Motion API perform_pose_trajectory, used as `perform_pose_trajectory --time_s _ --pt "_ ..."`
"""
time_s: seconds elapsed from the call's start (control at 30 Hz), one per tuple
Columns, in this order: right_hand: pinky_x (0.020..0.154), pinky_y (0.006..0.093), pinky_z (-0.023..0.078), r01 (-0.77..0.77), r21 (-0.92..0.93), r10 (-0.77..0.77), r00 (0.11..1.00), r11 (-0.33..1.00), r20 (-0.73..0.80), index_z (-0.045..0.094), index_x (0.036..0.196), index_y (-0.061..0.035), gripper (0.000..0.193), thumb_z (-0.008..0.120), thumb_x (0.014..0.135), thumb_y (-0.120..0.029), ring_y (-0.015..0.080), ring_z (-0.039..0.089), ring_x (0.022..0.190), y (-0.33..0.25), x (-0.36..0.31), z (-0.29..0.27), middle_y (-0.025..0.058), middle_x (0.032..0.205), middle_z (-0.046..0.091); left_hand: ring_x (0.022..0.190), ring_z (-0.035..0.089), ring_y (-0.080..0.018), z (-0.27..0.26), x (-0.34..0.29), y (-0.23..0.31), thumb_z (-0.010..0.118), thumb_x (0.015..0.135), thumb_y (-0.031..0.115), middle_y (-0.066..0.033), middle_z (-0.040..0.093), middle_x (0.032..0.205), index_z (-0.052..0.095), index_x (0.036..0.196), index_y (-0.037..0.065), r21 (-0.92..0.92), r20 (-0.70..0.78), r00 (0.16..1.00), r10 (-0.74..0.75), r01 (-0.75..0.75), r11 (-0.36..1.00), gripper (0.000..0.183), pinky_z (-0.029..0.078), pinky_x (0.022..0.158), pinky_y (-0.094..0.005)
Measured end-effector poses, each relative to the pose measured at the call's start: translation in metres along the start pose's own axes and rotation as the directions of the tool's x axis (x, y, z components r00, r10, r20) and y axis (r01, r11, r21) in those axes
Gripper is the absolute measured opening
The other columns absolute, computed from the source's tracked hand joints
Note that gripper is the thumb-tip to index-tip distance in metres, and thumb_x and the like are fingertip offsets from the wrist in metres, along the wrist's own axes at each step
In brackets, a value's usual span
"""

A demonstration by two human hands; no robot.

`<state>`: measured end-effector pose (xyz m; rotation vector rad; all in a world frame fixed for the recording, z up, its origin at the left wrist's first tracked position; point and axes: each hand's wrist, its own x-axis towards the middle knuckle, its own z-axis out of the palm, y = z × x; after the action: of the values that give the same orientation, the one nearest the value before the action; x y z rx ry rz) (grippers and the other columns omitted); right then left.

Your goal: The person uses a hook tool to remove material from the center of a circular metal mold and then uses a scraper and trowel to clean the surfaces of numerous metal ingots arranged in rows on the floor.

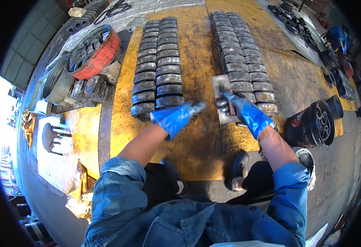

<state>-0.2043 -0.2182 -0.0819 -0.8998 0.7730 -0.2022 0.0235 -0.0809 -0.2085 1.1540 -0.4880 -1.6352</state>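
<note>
My right hand [235, 102], in a blue glove with a dark palm, grips a flat rectangular trowel [219, 83] by its handle. The grey plate lies at the near left side of the right double row of dark metal rings [241, 77]. Whether it touches them I cannot tell. My left hand [195, 108], gloved alike, reaches in from the left, its fingers stretched toward the trowel and a little blurred. It holds nothing that I can see. Just beyond its cuff ends the left double row of rings [168, 68].
Yellow-stained sheeting [197, 53] covers the floor between the rows. A black bucket of rings [310, 125] stands at right. To the left are a red drum-like hoop [102, 61], stacked blocks [94, 88], a small stool [50, 138] and crumpled gold wrapping [79, 193]. Another person [338, 38] is far right.
</note>
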Motion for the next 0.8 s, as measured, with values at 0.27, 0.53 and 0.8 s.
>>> perform_pose_trajectory --time_s 0.27,0.53,0.8 --pt "0.059 0.0321 0.051 0.085 0.179 -0.102 0.991 0.980 0.089 0.057 0.111 -0.0047 0.035 0.056 0.098 -0.037 0.0192 0.056 0.065 0.000 -0.080 0.038 0.0077 0.082 0.061 0.097 0.063 -0.0156 0.152 -0.092 -0.036 0.067 0.091 0.014 -0.0072 0.069 0.103 0.067 0.113 0.000 0.238 -0.011 0.980 0.199 -0.191 0.952 0.026 0.051 0.085 -0.0315" --pt "0.054 0.0289 0.044 0.172 0.170 -0.174 0.985 0.970 0.001 0.059 0.105 -0.0048 0.026 0.057 0.098 -0.030 0.0145 0.049 0.061 0.021 -0.103 0.057 0.0025 0.075 0.053 0.094 0.064 -0.0259 0.192 -0.107 -0.033 0.050 0.091 -0.010 -0.0164 0.064 0.101 0.063 0.109 -0.009 -0.162 -0.333 0.939 0.083 -0.144 0.976 0.022 0.056 0.088 -0.0481" --pt "0.049 0.0288 0.050 0.215 0.279 -0.221 0.975 0.936 -0.011 0.066 0.103 -0.0043 0.022 0.063 0.095 -0.025 0.0166 0.060 0.059 0.012 -0.101 0.047 0.0088 0.080 0.066 0.092 0.066 -0.0257 0.163 -0.080 -0.030 0.056 0.089 -0.009 -0.0164 0.065 0.100 0.063 0.104 -0.011 -0.565 -0.142 0.983 -0.114 0.014 0.825 0.016 0.058 0.084 -0.0462"
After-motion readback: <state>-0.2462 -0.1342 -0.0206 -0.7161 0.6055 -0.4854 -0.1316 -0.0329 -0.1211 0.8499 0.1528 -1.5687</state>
